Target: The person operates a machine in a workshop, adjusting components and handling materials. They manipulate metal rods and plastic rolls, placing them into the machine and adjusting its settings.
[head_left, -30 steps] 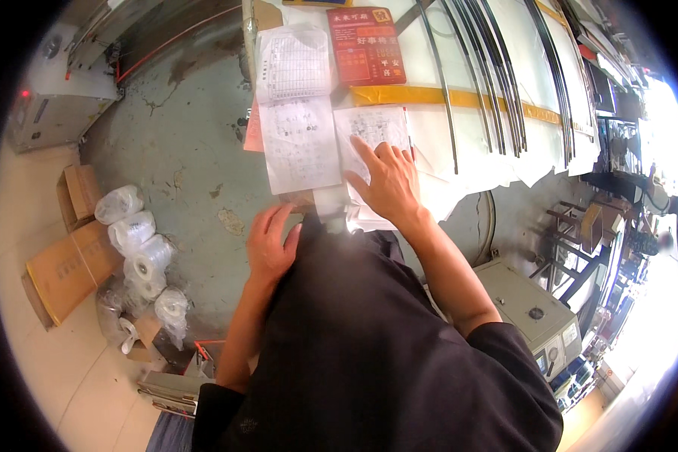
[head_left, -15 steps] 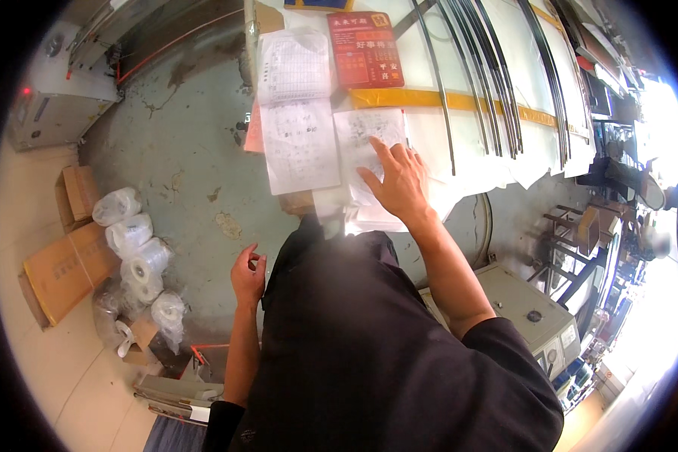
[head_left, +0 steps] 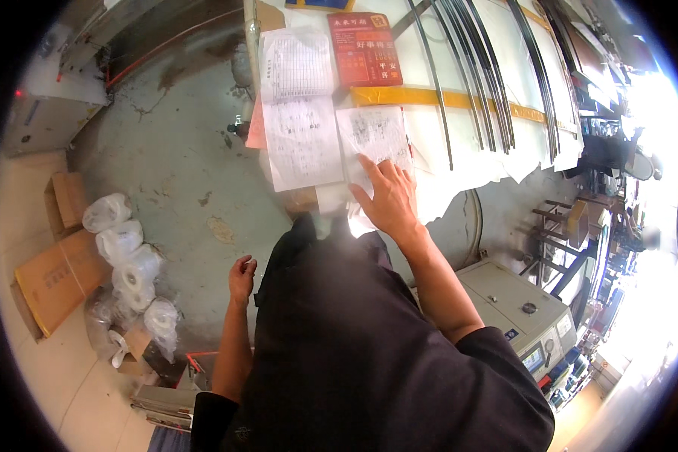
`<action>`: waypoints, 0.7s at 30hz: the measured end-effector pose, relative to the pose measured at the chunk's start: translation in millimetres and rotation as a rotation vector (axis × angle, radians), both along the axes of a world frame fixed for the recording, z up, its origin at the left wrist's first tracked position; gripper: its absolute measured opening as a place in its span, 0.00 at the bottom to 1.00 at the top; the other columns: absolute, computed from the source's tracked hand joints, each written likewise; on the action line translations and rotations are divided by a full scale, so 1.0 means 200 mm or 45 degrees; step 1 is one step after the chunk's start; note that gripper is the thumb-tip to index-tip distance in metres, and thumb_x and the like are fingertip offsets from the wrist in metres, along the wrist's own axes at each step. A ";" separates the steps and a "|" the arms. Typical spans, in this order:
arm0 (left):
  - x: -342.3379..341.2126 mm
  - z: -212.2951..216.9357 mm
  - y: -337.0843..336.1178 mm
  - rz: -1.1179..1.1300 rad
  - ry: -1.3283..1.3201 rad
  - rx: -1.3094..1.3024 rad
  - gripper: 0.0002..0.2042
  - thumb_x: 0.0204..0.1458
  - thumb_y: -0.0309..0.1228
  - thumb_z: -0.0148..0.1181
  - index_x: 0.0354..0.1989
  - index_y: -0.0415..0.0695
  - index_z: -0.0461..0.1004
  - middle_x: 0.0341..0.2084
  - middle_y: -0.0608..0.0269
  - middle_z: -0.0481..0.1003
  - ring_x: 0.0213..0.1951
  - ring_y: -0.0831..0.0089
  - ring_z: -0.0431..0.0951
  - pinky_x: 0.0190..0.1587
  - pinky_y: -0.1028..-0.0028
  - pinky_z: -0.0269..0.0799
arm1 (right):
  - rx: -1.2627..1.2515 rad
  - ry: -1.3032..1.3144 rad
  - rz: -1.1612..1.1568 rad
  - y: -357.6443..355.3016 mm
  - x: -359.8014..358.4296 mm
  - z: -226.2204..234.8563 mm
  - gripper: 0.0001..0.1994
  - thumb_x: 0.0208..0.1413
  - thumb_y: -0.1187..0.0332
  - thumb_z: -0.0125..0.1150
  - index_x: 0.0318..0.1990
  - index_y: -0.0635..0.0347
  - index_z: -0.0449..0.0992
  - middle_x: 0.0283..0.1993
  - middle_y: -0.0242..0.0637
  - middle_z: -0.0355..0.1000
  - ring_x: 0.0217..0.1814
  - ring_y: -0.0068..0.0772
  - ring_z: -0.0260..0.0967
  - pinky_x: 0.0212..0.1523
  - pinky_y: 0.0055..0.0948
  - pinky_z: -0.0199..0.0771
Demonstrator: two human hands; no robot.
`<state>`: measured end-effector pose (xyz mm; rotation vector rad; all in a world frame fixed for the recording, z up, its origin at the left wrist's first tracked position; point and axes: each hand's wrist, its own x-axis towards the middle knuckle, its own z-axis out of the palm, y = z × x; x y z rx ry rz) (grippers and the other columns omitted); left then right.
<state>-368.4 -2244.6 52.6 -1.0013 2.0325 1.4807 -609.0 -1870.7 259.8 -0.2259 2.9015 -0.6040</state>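
My right hand (head_left: 390,197) is open over a handwritten sheet (head_left: 377,132) on the table, index finger stretched onto the paper and thumb spread apart. Left of it lies a longer pad of paper (head_left: 301,143), its upper page a printed grid folded back, the lower one bearing handwriting. A red booklet (head_left: 364,50) with gold print lies flat beyond the sheets. My left hand (head_left: 241,280) hangs beside my body, away from the table, fingers loosely curled and seemingly with nothing in them. A thin red edge, perhaps a pen, shows right of the handwritten sheet.
Long dark strips (head_left: 474,75) lie across the white-covered table, over yellow tape (head_left: 384,96). On the floor at left are wrapped plastic rolls (head_left: 120,242) and a cardboard box (head_left: 64,279). A grey machine cabinet (head_left: 505,301) stands at right, near stools (head_left: 561,226).
My right hand has drawn slightly nearer and left, its index finger now lower on the sheet. My left hand has moved slightly left, its fingers more curled. The whole view has shifted a little.
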 end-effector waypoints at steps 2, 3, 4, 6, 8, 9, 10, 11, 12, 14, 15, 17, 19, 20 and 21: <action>0.00 -0.01 -0.01 0.029 -0.023 0.020 0.20 0.60 0.37 0.66 0.56 0.38 0.78 0.35 0.61 0.81 0.35 0.75 0.78 0.42 0.73 0.74 | -0.044 0.025 0.045 0.01 0.02 0.00 0.30 0.55 0.58 0.70 0.65 0.54 0.72 0.44 0.41 0.71 0.50 0.47 0.69 0.55 0.44 0.65; 0.00 -0.02 -0.02 0.041 -0.026 0.024 0.20 0.60 0.37 0.66 0.56 0.38 0.78 0.35 0.61 0.82 0.35 0.75 0.78 0.42 0.73 0.75 | -0.068 0.037 0.068 0.02 0.03 0.00 0.30 0.54 0.58 0.71 0.64 0.54 0.73 0.45 0.41 0.70 0.50 0.47 0.68 0.55 0.44 0.65; 0.01 -0.02 -0.02 0.054 -0.029 0.029 0.20 0.60 0.37 0.66 0.56 0.38 0.78 0.35 0.61 0.82 0.35 0.75 0.78 0.42 0.73 0.75 | -0.073 0.059 0.081 0.03 0.04 0.00 0.31 0.53 0.58 0.71 0.64 0.54 0.73 0.45 0.40 0.70 0.50 0.47 0.68 0.54 0.44 0.65; 0.01 -0.05 -0.03 0.066 -0.018 0.036 0.20 0.60 0.37 0.66 0.56 0.38 0.78 0.36 0.60 0.82 0.35 0.75 0.78 0.42 0.73 0.75 | -0.082 0.109 0.110 0.06 0.07 -0.01 0.32 0.51 0.58 0.73 0.64 0.55 0.73 0.46 0.40 0.70 0.50 0.46 0.68 0.54 0.44 0.65; 0.01 -0.06 -0.03 0.061 0.001 0.042 0.20 0.60 0.37 0.67 0.56 0.38 0.78 0.36 0.60 0.82 0.35 0.74 0.78 0.42 0.72 0.75 | -0.072 0.113 0.131 0.09 0.08 -0.04 0.34 0.50 0.58 0.74 0.65 0.55 0.72 0.46 0.40 0.70 0.51 0.46 0.68 0.55 0.44 0.65; 0.01 -0.06 -0.01 0.067 -0.017 0.059 0.20 0.60 0.37 0.67 0.56 0.37 0.78 0.36 0.60 0.82 0.35 0.74 0.78 0.42 0.72 0.75 | -0.065 0.114 0.141 0.09 0.09 -0.05 0.34 0.49 0.59 0.74 0.65 0.55 0.72 0.47 0.40 0.69 0.51 0.46 0.67 0.55 0.44 0.65; 0.01 -0.06 0.00 0.072 -0.036 0.076 0.20 0.60 0.37 0.67 0.56 0.37 0.78 0.36 0.59 0.82 0.35 0.74 0.78 0.42 0.72 0.75 | -0.039 0.096 0.132 0.09 0.11 -0.05 0.34 0.49 0.59 0.74 0.65 0.55 0.72 0.47 0.40 0.69 0.51 0.46 0.67 0.56 0.43 0.65; 0.01 -0.06 0.00 0.077 -0.054 0.089 0.20 0.60 0.37 0.67 0.56 0.37 0.78 0.36 0.59 0.82 0.35 0.74 0.79 0.42 0.72 0.76 | -0.015 0.079 0.122 0.07 0.12 -0.04 0.35 0.49 0.59 0.74 0.66 0.56 0.72 0.47 0.40 0.69 0.52 0.46 0.67 0.56 0.43 0.66; 0.02 -0.07 0.01 0.065 -0.041 0.096 0.21 0.60 0.37 0.67 0.56 0.37 0.78 0.36 0.58 0.82 0.34 0.73 0.79 0.42 0.72 0.76 | 0.008 0.061 0.112 0.05 0.13 -0.03 0.35 0.49 0.59 0.74 0.66 0.56 0.71 0.47 0.40 0.69 0.52 0.46 0.67 0.57 0.43 0.66; 0.05 -0.10 0.01 0.041 -0.015 0.111 0.21 0.59 0.37 0.67 0.56 0.36 0.77 0.37 0.57 0.83 0.34 0.73 0.79 0.41 0.71 0.76 | -0.002 0.075 0.112 0.01 0.15 -0.04 0.35 0.49 0.60 0.74 0.66 0.56 0.71 0.48 0.40 0.69 0.52 0.46 0.67 0.57 0.43 0.66; 0.08 -0.12 0.00 -0.005 -0.008 0.085 0.21 0.59 0.38 0.67 0.56 0.36 0.77 0.37 0.57 0.83 0.35 0.73 0.79 0.41 0.71 0.76 | -0.006 0.081 0.112 -0.01 0.16 -0.04 0.35 0.49 0.60 0.74 0.66 0.56 0.71 0.48 0.40 0.69 0.52 0.46 0.67 0.57 0.43 0.66; 0.11 -0.14 -0.04 -0.097 0.007 0.033 0.22 0.59 0.38 0.67 0.57 0.36 0.77 0.38 0.56 0.83 0.35 0.73 0.79 0.41 0.71 0.76 | -0.028 0.093 0.105 -0.03 0.17 -0.03 0.33 0.49 0.61 0.73 0.65 0.56 0.72 0.47 0.40 0.69 0.51 0.46 0.67 0.56 0.43 0.66; 0.13 -0.15 -0.06 -0.071 -0.018 0.055 0.22 0.59 0.39 0.67 0.56 0.35 0.77 0.37 0.56 0.83 0.35 0.73 0.80 0.41 0.71 0.76 | -0.060 0.107 0.080 -0.05 0.19 -0.02 0.31 0.50 0.62 0.73 0.64 0.56 0.73 0.47 0.40 0.70 0.51 0.46 0.67 0.55 0.43 0.66; 0.14 -0.15 -0.09 -0.055 -0.032 0.059 0.23 0.59 0.39 0.67 0.56 0.35 0.77 0.37 0.56 0.83 0.34 0.73 0.80 0.40 0.71 0.76 | -0.089 0.113 0.061 -0.05 0.19 -0.01 0.29 0.51 0.62 0.72 0.62 0.56 0.75 0.46 0.40 0.70 0.51 0.45 0.68 0.55 0.42 0.66; 0.15 -0.15 -0.10 -0.028 -0.038 0.080 0.22 0.59 0.39 0.66 0.56 0.35 0.77 0.37 0.56 0.83 0.34 0.73 0.80 0.40 0.72 0.76 | -0.119 0.120 0.043 -0.06 0.20 -0.01 0.28 0.51 0.63 0.72 0.61 0.57 0.76 0.46 0.40 0.70 0.51 0.45 0.68 0.55 0.42 0.66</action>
